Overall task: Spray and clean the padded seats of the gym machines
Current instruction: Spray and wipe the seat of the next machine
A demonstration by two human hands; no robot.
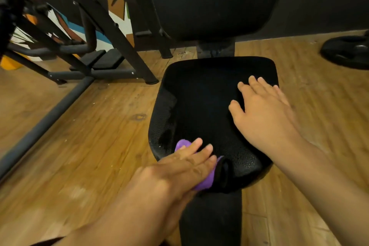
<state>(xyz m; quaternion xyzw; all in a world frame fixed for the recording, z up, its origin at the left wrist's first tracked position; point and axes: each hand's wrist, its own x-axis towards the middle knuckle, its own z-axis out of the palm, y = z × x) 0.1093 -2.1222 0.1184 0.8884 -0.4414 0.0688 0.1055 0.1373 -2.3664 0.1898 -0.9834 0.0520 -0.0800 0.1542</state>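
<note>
The black padded seat [201,102] sat low over the wooden floor [95,138], with its backrest pad [209,0] rising behind it. The left hand [179,171] lay flat at the seat's near left corner, fingers nearly straight, pressing a purple cloth [205,182] against the padding; the cloth showed beyond the fingertips and beside the palm. The right hand [261,110] rested palm down on the seat's right side, fingers spread and holding nothing, well apart from the cloth. A weight plate [347,50] lay on the floor at far right.
</note>
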